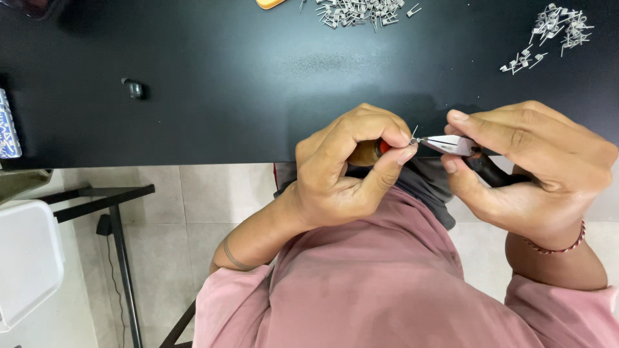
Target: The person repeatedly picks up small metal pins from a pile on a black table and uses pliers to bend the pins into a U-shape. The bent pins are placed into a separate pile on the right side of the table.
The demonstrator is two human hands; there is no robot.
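Just past the near edge of the black tabletop, the right hand closes its grip on small silver-nosed pliers pinching a tiny metal wire coil. The left hand pinches a wooden-handled tool. A loosened pinch could drop the coil to the floor.

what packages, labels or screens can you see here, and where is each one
Patterned box: far left edge of the black table, cut off by the frame, blue and white print, looks like a small carton.
White bin: lower left, beside the table on the floor side, rounded corners, plain white, no label showing.
No screens or signs in view.
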